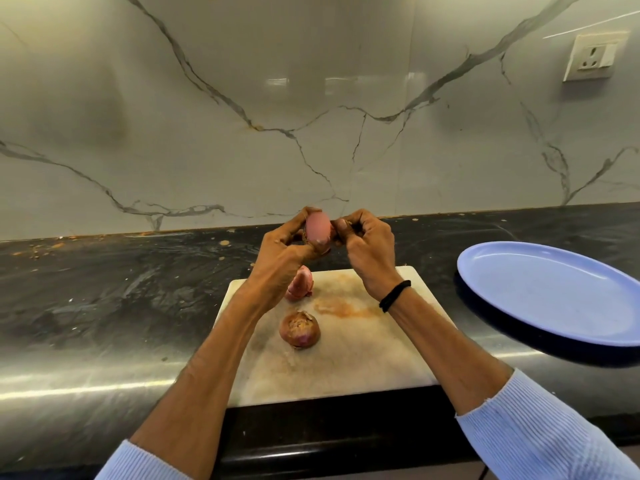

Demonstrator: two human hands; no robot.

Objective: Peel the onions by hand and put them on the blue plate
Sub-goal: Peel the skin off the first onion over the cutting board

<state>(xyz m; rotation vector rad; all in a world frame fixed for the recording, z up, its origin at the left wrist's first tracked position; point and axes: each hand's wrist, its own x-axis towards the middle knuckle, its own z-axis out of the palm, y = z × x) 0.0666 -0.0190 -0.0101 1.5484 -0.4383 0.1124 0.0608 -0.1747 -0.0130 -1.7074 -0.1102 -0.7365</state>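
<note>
A pink, partly peeled onion (318,230) is held up above the far edge of the white cutting board (363,348). My left hand (287,251) grips it from the left side. My right hand (367,244) pinches a strip of skin at the onion's right side. Two more onions lie on the board: one pinkish (300,284), partly hidden behind my left wrist, and one with brown skin (300,329) nearer to me. The blue plate (554,292) stands to the right on the counter, with nothing on it.
The board sits on a dark stone counter (104,296) with crumbs and skin scraps along the back edge. A marble-look wall rises behind, with a socket (592,57) at the upper right. The plate reaches out over the counter's front edge.
</note>
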